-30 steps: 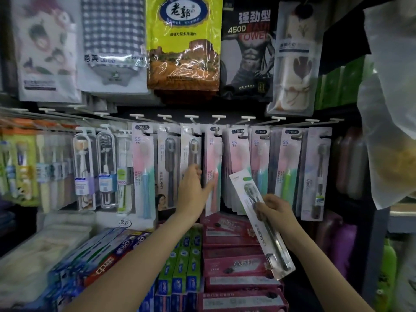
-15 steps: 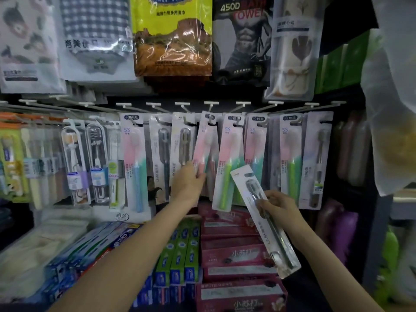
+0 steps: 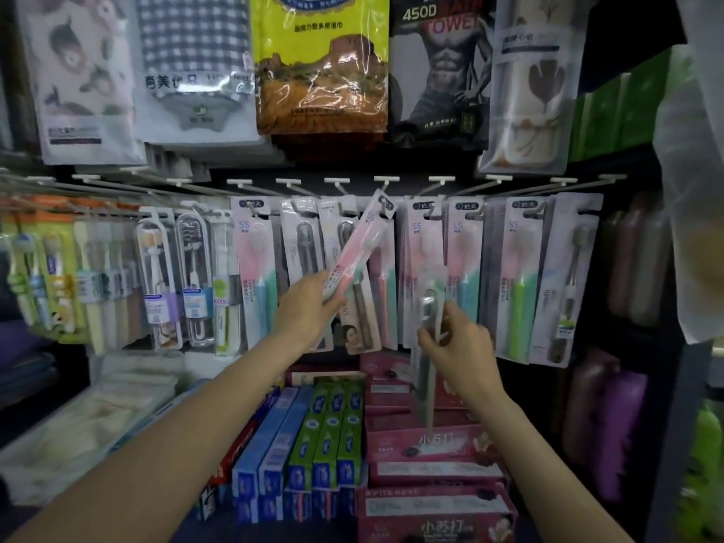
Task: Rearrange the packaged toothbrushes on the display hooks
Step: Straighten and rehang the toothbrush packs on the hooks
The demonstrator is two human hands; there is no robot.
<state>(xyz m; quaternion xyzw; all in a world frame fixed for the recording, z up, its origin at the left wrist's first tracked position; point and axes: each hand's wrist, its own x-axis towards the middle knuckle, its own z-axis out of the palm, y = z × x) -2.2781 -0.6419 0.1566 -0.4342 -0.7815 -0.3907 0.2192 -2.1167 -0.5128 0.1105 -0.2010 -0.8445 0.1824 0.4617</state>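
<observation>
From my remote seat I see the row of display hooks (image 3: 337, 183) running across the shelf, packaged toothbrushes (image 3: 462, 276) hanging from them. At far left hang blurred children's brushes (image 3: 43, 276), then clear-cased ones (image 3: 192, 280). My left hand (image 3: 303, 307) grips the lower end of a pink toothbrush pack (image 3: 360, 244) — fingers curled round it, the pack tilted, its top up by a hook near the middle. Just right, my right hand (image 3: 456, 346) pinches a second pack (image 3: 427, 339), seen nearly edge-on and blurred, upright in front of the hanging row. Below sit toothpaste boxes (image 3: 333, 436) — blue, green, pink. Towel packs (image 3: 321, 60) hang above.
</observation>
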